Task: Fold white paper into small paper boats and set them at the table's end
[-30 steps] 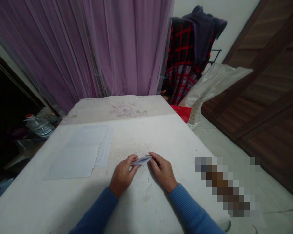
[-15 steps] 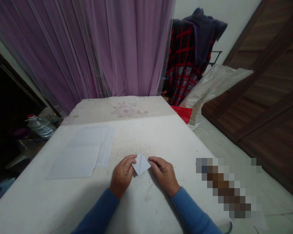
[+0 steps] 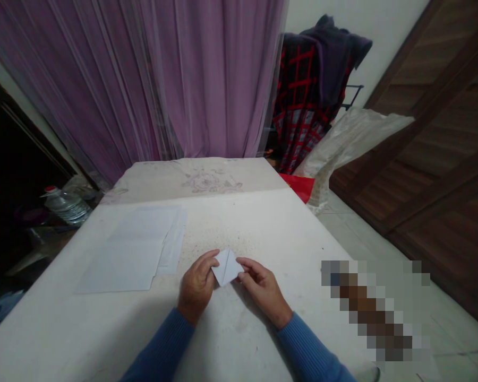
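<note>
A small folded piece of white paper [image 3: 227, 268], diamond-shaped with a crease or seam down its middle, is held just over the table. My left hand [image 3: 198, 284] pinches its left corner between thumb and fingers. At the right corner, the thumb and fingertips of my right hand [image 3: 265, 289] close on the paper's edge. Both hands come from blue ribbed sleeves. To the left of my hands lie several flat sheets of white paper [image 3: 123, 260], loosely stacked, the upper one with an uneven right edge.
The table [image 3: 263, 223] has a white cover with a floral strip at its far end and dark specks near the middle. A water bottle [image 3: 67, 206] stands off its left side. Purple curtains [image 3: 219, 79] hang behind; a whitish plastic sack [image 3: 342, 143] is beyond the right edge.
My right hand has moved left and now grips the paper's right corner. The folded paper has shifted slightly left and turned a little. My left hand keeps its pinch.
</note>
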A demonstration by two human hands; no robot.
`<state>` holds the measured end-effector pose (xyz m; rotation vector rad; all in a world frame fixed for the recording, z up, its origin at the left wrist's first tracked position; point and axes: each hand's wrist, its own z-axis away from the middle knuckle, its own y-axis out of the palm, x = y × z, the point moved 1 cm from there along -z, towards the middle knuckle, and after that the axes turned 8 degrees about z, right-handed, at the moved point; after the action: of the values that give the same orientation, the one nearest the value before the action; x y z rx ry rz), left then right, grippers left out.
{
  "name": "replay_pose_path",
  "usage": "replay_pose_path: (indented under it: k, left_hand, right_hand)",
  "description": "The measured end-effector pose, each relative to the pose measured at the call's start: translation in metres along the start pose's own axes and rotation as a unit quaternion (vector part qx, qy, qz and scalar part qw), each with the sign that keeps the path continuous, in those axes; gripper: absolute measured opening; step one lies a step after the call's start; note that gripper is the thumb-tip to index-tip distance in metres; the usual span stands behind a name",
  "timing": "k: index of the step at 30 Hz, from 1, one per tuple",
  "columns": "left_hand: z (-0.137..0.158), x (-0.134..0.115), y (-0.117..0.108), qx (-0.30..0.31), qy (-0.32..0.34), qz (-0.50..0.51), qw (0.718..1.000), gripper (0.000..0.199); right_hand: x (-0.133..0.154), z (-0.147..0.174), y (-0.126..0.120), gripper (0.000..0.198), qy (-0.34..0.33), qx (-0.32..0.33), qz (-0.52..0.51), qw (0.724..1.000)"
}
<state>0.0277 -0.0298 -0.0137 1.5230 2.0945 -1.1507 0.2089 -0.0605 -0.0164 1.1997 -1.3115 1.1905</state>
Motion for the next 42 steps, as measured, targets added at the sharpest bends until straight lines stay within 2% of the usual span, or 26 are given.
replay_pose_path:
  k: [3, 6, 9, 12, 17, 21, 26, 30, 34, 42]
  left_hand:
    - [0.000, 0.001, 0.001, -0.008, -0.023, 0.015, 1.000, 0.025]
    - [-0.005, -0.001, -0.001, -0.020, -0.111, 0.071, 0.991, 0.029]
    - [-0.011, -0.008, -0.006, 0.024, -0.199, 0.136, 0.970, 0.035]
    - [-0.018, -0.018, -0.011, 0.065, -0.225, 0.161, 0.959, 0.037]
    - [-0.028, -0.024, -0.012, 0.063, -0.261, 0.172, 0.948, 0.035]
    - [-0.034, -0.024, -0.008, 0.078, -0.259, 0.141, 0.952, 0.025]
    - [-0.049, -0.025, -0.005, 0.112, -0.219, 0.126, 0.961, 0.023]
    - [-0.071, -0.027, -0.003, 0.077, -0.181, 0.119, 0.973, 0.022]
    - [-0.082, -0.024, 0.005, 0.052, -0.178, 0.132, 0.974, 0.025]
    - [-0.069, -0.005, 0.013, 0.047, -0.230, 0.157, 0.959, 0.027]
  right_hand:
    - [-0.002, -0.006, 0.001, 0.034, 0.014, -0.033, -0.028, 0.999]
    - [0.003, -0.011, -0.002, 0.035, 0.003, -0.057, -0.034, 0.998]
    - [0.010, -0.013, -0.004, 0.030, -0.006, -0.048, -0.015, 0.999]
    - [0.014, -0.013, -0.004, 0.025, -0.015, -0.030, 0.010, 0.999]
    - [0.020, -0.013, -0.004, 0.023, -0.028, -0.004, 0.081, 0.996]
    - [0.031, -0.019, -0.005, 0.023, -0.060, 0.030, 0.140, 0.988]
    - [0.044, -0.039, -0.010, 0.020, -0.142, -0.012, 0.198, 0.970]
    - [0.054, -0.055, -0.013, 0.017, -0.193, -0.021, 0.229, 0.954]
    - [0.056, -0.064, -0.011, 0.017, -0.199, -0.031, 0.235, 0.951]
    - [0.037, -0.068, -0.009, 0.019, -0.152, -0.045, 0.183, 0.970]
